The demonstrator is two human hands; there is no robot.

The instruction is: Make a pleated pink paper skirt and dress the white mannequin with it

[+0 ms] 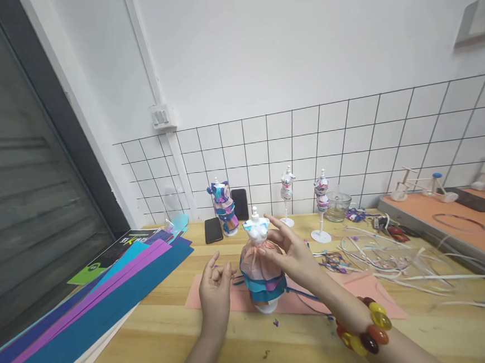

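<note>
In front of me a small white dress-form mannequin (256, 231) stands upright. It wears a gathered peach paper skirt (255, 260) with teal and purple bands lower down. My right hand (292, 250) is closed around the right side of its waist, thumb in front on the gathers. Just left of the skirt is my left hand (217, 289), index finger raised, the other fingers curled against the thumb. Whatever it may pinch is too small to make out. Dark blue strips stick out on both sides of the skirt. Under the mannequin lies a peach paper sheet (360, 285).
Coloured paper sheets (150, 286) lie at left. Behind stand a dressed mannequin (225, 208), two phones (213, 230), two patterned mannequins (286, 186) and a glass jar (337, 207). Tangled white strips (378, 254) and scraps spread at right, beside an orange-topped board (452, 232).
</note>
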